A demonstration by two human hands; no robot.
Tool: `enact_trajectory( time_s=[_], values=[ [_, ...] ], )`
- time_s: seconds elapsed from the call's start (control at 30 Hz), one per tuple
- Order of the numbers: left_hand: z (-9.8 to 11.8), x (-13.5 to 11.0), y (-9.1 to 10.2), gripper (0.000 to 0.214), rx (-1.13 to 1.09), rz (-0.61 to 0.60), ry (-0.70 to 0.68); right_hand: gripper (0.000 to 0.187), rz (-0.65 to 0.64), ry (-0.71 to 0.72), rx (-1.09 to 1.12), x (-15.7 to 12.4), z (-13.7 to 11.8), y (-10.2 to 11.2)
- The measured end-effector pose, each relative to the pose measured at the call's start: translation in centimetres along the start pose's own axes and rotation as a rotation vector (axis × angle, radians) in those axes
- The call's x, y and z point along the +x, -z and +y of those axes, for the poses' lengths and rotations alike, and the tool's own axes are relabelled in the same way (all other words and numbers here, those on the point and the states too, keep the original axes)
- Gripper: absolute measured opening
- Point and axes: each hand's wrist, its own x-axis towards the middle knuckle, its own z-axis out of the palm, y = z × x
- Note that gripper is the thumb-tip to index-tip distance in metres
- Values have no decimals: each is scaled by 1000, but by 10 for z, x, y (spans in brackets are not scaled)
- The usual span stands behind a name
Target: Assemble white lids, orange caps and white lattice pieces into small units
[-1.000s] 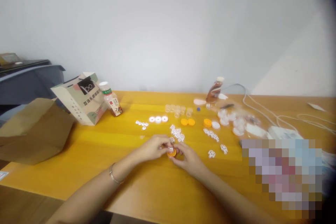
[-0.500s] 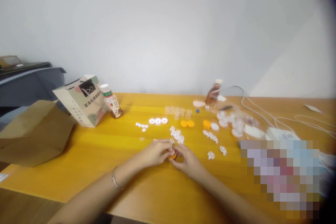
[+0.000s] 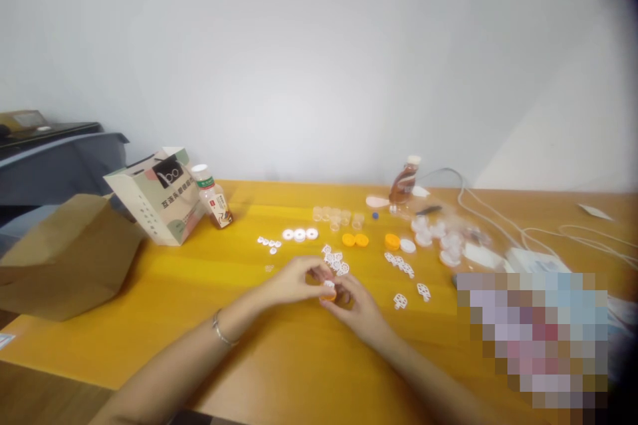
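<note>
Just above the front middle of the table, a small round orange part with a white piece on top (image 3: 328, 289) is between my two hands. My left hand (image 3: 299, 281) pinches it from the left, its index finger arched over the top. From the right, my right hand (image 3: 359, 309) grips the same part with thumb and fingers. Beyond my hands lie white openwork plastic pieces (image 3: 335, 260) in a cluster. White rings (image 3: 300, 234), orange round parts (image 3: 355, 240) and clear little cups (image 3: 335, 218) stand in rows farther back.
A paper gift bag (image 3: 158, 196), a brown paper bag (image 3: 70, 252) and a labelled bottle (image 3: 212, 198) are on the left. At the back right stand a drink bottle (image 3: 405, 180), clear round plastic parts (image 3: 449, 246) and white cables (image 3: 508, 219). More white openwork pieces (image 3: 399, 264) lie right of centre.
My left hand's fingers have lifted and arched higher over the orange part, showing more of the white piece. My right hand stays at the part. The camera view has shifted slightly.
</note>
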Motion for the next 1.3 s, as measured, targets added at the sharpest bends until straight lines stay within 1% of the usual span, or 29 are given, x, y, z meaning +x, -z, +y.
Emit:
enact_trajectory(
  time_s=[0.03,0.1,0.13,0.2,0.27,0.33,0.4,0.47,0.57,0.7,0.77,0.83,0.9,0.93,1.03,1.13,1.23,1.3],
  values=[
    [-3,9,2,26,-16,30,6,22,-5,-27,54,0,0,0],
    [-11,33,6,27,21,192,29,24,-24,-76,171,0,-1,-2],
    [-16,47,7,25,81,279,37,24,-33,-94,223,-1,-1,-3],
    [-29,76,6,22,211,408,62,23,-41,-123,293,-1,-1,-4],
    [-40,102,1,22,248,459,77,24,-31,-153,332,0,-2,-4],
    [-49,120,-6,20,266,488,91,26,-11,-175,364,1,-2,-3],
    [-56,129,-13,16,271,490,103,27,10,-186,400,2,-3,-3],
    [-60,131,-18,13,264,485,113,29,37,-201,429,3,-3,-3],
    [-59,127,-22,12,234,485,117,32,90,-226,460,3,-4,-4],
    [-46,110,-20,19,148,482,89,37,100,-272,593,2,-5,-5],
    [-36,93,-17,24,90,482,69,38,114,-297,641,3,-6,-5],
    [-27,69,-14,25,5,496,51,38,155,-305,637,3,-5,-6],
    [-18,42,-12,26,-192,504,3,38,189,-305,620,4,-4,-7],
    [-14,29,-11,27,-240,503,-3,39,196,-306,616,5,-3,-7],
    [-7,0,-12,27,-271,474,5,40,187,-310,614,5,-3,-8],
    [-5,-10,-16,27,-236,419,12,38,177,-307,616,5,-4,-9],
    [-7,-9,-20,25,-210,356,-17,37,164,-288,627,4,-5,-9],
    [-9,-7,-23,24,-201,344,-50,36,147,-280,628,4,-5,-9]
  ],
)
